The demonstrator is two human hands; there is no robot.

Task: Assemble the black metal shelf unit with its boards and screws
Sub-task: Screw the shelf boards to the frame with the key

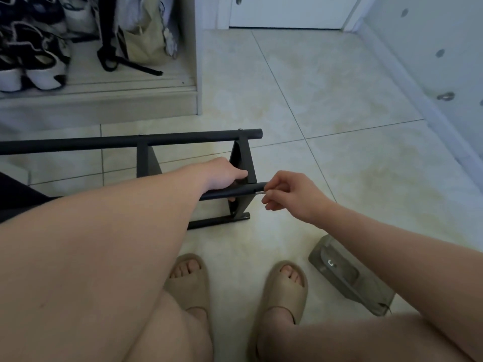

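Bars of the black shelf frame (130, 142) are lying sideways on the tiled floor (339, 126), just in front of the person's feet. One long bar is running along the far side. Two flat black side pieces are joining it to the near bar (243, 189) and to a lower bar that is sitting on the tiles.

The left hand (224, 176) is reaching over the near bar and gripping it, with the thumb pointing at the side piece and the fingers curling under the bar. The right hand (290, 197) is sitting just beside the end of that same bar. Its thumb and first finger are pinching a small silver piece (260, 192) that is touching the end of the bar, and the other fingers are curling loosely underneath. The piece is too small to tell if it is a screw or a tool.

The feet are wearing tan slippers (190, 280), side by side near the frame. A clear plastic pack (347, 278) is lying on the floor to the right of the slippers, apart from the frame. At the far left a low wooden ledge (104, 86) is holding black and white shoes (34, 61) and a pale cloth bag (142, 40) with black straps hanging down. A white door (287, 9) is standing at the far end of the floor
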